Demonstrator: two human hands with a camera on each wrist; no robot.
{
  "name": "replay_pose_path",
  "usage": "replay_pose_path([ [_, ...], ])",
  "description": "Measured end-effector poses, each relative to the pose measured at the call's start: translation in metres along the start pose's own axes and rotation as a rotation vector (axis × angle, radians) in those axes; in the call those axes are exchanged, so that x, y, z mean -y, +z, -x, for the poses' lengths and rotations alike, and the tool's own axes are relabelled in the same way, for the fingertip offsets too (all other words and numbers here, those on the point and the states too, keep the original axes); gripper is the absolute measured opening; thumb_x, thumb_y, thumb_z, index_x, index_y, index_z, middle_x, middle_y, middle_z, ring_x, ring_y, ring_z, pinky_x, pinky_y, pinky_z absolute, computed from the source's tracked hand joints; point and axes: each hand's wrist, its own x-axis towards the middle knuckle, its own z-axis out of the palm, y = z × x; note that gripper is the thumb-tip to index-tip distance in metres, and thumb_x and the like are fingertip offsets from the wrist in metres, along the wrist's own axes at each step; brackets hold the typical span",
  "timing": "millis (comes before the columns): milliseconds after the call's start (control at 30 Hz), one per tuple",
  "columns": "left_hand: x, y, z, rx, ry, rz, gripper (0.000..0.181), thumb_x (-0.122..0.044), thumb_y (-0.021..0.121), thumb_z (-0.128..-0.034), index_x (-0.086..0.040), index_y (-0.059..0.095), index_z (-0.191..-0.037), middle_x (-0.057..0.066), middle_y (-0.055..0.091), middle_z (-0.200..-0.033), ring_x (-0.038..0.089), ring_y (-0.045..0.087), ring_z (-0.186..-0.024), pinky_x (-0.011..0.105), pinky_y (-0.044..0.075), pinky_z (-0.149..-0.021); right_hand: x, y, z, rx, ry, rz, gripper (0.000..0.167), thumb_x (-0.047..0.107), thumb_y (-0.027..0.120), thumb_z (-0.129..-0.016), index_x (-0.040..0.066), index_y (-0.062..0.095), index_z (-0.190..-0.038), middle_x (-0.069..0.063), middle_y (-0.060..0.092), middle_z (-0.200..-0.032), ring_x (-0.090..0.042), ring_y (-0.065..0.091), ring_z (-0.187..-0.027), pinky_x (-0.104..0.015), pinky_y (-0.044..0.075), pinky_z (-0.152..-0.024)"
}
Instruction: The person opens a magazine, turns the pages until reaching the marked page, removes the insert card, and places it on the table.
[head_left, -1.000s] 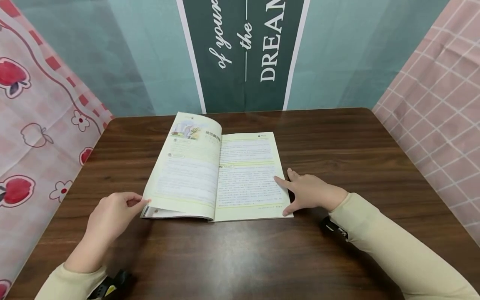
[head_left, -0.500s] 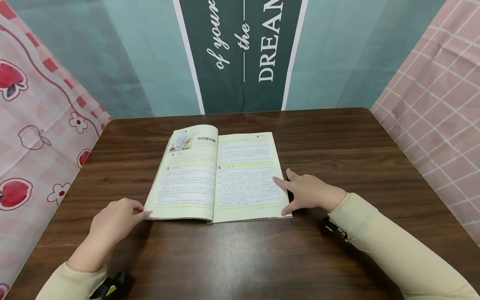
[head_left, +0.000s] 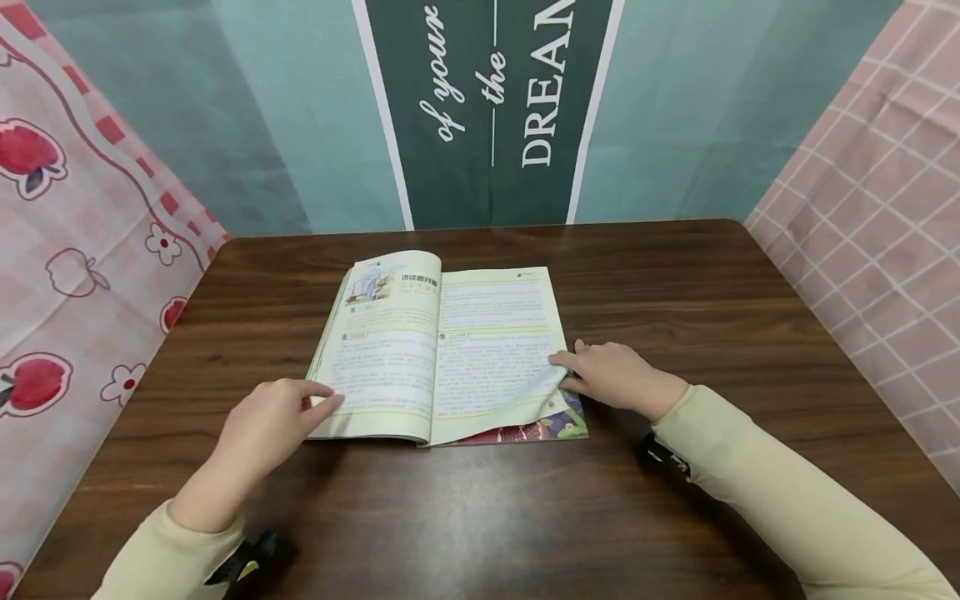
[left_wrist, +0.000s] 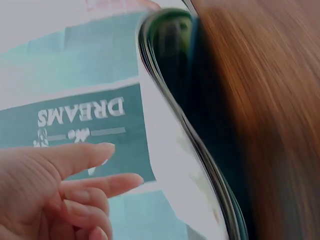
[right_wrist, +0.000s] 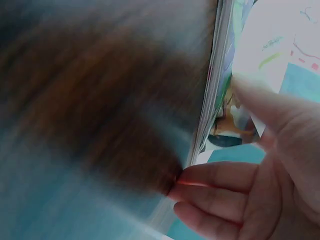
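Note:
An open book [head_left: 382, 358] lies on the brown wooden table, its printed text pages facing up. Around its right leaf's lower edge, my right hand [head_left: 618, 377] pinches the page [head_left: 495, 367] between thumb and fingers, and that corner curls up. Beneath it, a colourful picture page [head_left: 517, 433] shows. My left hand [head_left: 273, 425] is at the lower left corner of the left page [head_left: 375, 375], thumb and forefinger apart; in the left wrist view the hand [left_wrist: 65, 185] holds nothing and its other fingers are curled in. The right wrist view shows the hand [right_wrist: 240, 175] at the page edges.
The table [head_left: 675, 292] extends around the book on every side. A teal cloth [head_left: 300, 108] with a dark lettered panel hangs behind it. Patterned pink cloths [head_left: 90, 275] stand at both sides. Dark straps with devices sit at my wrists.
The left page has settled flatter and my left hand has let go of it, moving right. My right hand, resting flat before, now lifts the right page's corner, uncovering a colourful page.

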Motion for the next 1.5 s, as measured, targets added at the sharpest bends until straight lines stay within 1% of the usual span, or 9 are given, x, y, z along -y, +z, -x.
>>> replay_pose_path([
  [133,-0.022,0.004,-0.006,-0.062,0.093,0.074,0.022,-0.028,0.064,-0.0878,-0.011,0.074,-0.098,-0.006,0.056,-0.058,0.011,0.041,-0.051,0.03,0.034,-0.048,-0.004,0.001,0.001,-0.043,-0.004,-0.01,0.028,0.01,0.058,-0.092,0.009,0.063,-0.119,-0.027,0.061,-0.11,-0.031,0.064,-0.072,-0.033,0.043,-0.047],
  [300,-0.048,0.012,-0.015,-0.12,0.196,0.2,0.016,-0.023,0.067,-0.0865,-0.011,0.075,-0.094,-0.007,0.061,-0.064,0.009,0.041,-0.052,0.027,0.036,-0.051,-0.008,0.005,0.0,-0.077,-0.007,-0.037,0.024,0.01,0.056,-0.093,0.007,0.064,-0.115,-0.025,0.063,-0.106,-0.031,0.065,-0.08,-0.036,0.05,-0.057],
  [400,-0.064,0.02,-0.023,-0.128,0.242,0.316,0.015,-0.02,0.068,-0.0857,-0.01,0.075,-0.094,-0.008,0.054,-0.057,0.008,0.038,-0.05,0.025,0.034,-0.049,-0.007,0.004,-0.002,-0.087,-0.007,-0.062,0.019,0.012,0.055,-0.094,0.008,0.065,-0.109,-0.018,0.067,-0.095,-0.033,0.064,-0.088,-0.041,0.051,-0.063],
  [467,-0.075,0.025,-0.028,-0.119,0.262,0.392,0.016,-0.019,0.068,-0.0858,-0.009,0.075,-0.096,-0.008,0.047,-0.052,0.007,0.035,-0.048,0.024,0.033,-0.048,-0.006,0.003,-0.003,-0.084,0.006,-0.083,0.016,0.015,0.055,-0.095,0.009,0.065,-0.105,-0.008,0.066,-0.081,-0.027,0.065,-0.079,-0.039,0.05,-0.06],
  [633,-0.098,0.037,-0.04,-0.085,0.277,0.461,0.022,-0.021,0.067,-0.087,-0.009,0.072,-0.104,-0.005,0.038,-0.046,0.007,0.029,-0.044,0.025,0.028,-0.045,-0.005,0.004,-0.008,-0.068,0.04,-0.093,0.015,0.021,0.053,-0.096,0.011,0.064,-0.098,0.005,0.046,-0.062,-0.011,0.047,-0.053,-0.032,0.038,-0.05],
  [800,-0.111,0.042,-0.044,-0.086,0.281,0.464,0.023,-0.022,0.066,-0.0877,-0.01,0.072,-0.106,-0.004,0.039,-0.045,0.008,0.028,-0.041,0.024,0.027,-0.044,-0.003,0.005,-0.011,-0.076,0.036,-0.084,0.015,0.021,0.053,-0.095,0.011,0.063,-0.094,0.006,0.045,-0.06,-0.011,0.047,-0.053,-0.032,0.039,-0.05],
  [1033,-0.122,0.052,-0.049,-0.084,0.309,0.489,0.021,-0.02,0.066,-0.0873,-0.01,0.072,-0.105,-0.005,0.037,-0.044,0.006,0.026,-0.041,0.022,0.025,-0.044,-0.003,0.004,-0.011,-0.103,0.064,-0.082,0.021,0.022,0.052,-0.096,0.014,0.054,-0.077,0.005,0.04,-0.054,-0.012,0.039,-0.047,-0.031,0.033,-0.047],
  [1300,-0.138,0.071,-0.057,-0.12,0.355,0.542,0.027,-0.02,0.07,-0.0844,-0.01,0.071,-0.109,-0.004,0.034,-0.055,0.009,0.03,-0.052,0.023,0.028,-0.049,-0.002,0.003,-0.011,-0.095,0.082,-0.087,0.02,0.023,0.051,-0.097,0.013,0.057,-0.081,0.005,0.042,-0.054,-0.012,0.041,-0.048,-0.032,0.034,-0.047],
  [1500,-0.153,0.084,-0.065,-0.112,0.339,0.618,0.035,-0.022,0.072,-0.082,-0.008,0.068,-0.114,0.0,0.042,-0.061,0.011,0.036,-0.058,0.022,0.031,-0.053,-0.001,0.003,-0.013,-0.087,0.097,-0.089,0.02,0.024,0.05,-0.097,0.013,0.059,-0.084,0.005,0.044,-0.055,-0.013,0.044,-0.049,-0.033,0.036,-0.048],
])
